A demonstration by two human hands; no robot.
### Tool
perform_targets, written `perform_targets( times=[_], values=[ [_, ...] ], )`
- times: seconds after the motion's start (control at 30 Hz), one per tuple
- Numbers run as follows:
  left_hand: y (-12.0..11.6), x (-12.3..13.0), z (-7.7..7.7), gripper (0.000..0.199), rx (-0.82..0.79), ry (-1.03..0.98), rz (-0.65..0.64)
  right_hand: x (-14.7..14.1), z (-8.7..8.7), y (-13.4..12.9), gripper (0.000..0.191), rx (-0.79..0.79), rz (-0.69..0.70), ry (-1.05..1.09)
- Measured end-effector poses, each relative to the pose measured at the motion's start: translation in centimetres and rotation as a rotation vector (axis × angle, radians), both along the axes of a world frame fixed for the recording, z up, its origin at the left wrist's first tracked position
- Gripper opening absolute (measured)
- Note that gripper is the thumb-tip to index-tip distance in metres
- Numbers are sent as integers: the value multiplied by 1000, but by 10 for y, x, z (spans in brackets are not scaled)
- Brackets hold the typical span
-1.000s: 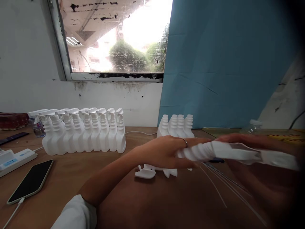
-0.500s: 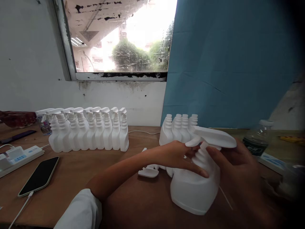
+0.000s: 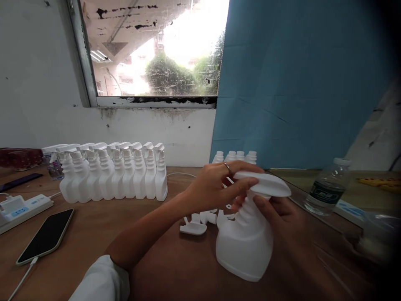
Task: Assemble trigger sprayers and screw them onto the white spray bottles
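Note:
A white plastic spray bottle stands before me, slightly tilted, with a white trigger spray head on its neck. My left hand, a ring on one finger, is closed on the rear of the spray head, thumb along its side. From the right, my right hand closes round the bottle's neck just under the head; its thumb shows, and most other fingers are hidden behind. Loose white spray heads lie on the table left of the bottle. Behind my left hand stand several headless bottles.
At the left, spray bottles with heads stand in rows. A phone on a cable and a power strip lie near the left edge. A water bottle stands at the right. Thin clear tubes lie at the lower right.
My left hand has risen from beside the bottle's neck to the spray head and now grips it. The bottle has shifted slightly left, and the head sits lower in view.

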State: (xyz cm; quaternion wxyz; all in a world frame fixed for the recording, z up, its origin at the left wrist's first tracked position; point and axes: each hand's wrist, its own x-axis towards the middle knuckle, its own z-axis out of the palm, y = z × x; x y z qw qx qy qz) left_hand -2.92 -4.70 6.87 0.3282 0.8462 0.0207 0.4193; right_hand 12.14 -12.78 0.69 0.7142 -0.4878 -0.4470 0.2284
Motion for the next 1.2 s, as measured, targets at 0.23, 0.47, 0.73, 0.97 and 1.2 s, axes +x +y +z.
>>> perform_targets(
  times=[0.23, 0.47, 0.73, 0.97, 1.2],
  values=[
    [8, 5, -5, 34, -167, -16, -51, -5, -1, -6, 34, 3, 147, 122],
    [7, 6, -6, 31, -93, -26, 16, 2, -5, 0, 32, 40, 267, 61],
    [9, 4, -6, 29, -125, -10, -32, -3, -4, 0, 51, 67, 270, 118],
    [5, 2, -3, 29, -117, 3, 0, -2, -8, 2, 39, 48, 176, 22],
    [6, 1, -2, 29, -110, 22, 20, -3, -5, -1, 37, 26, 173, -59]
  ],
)
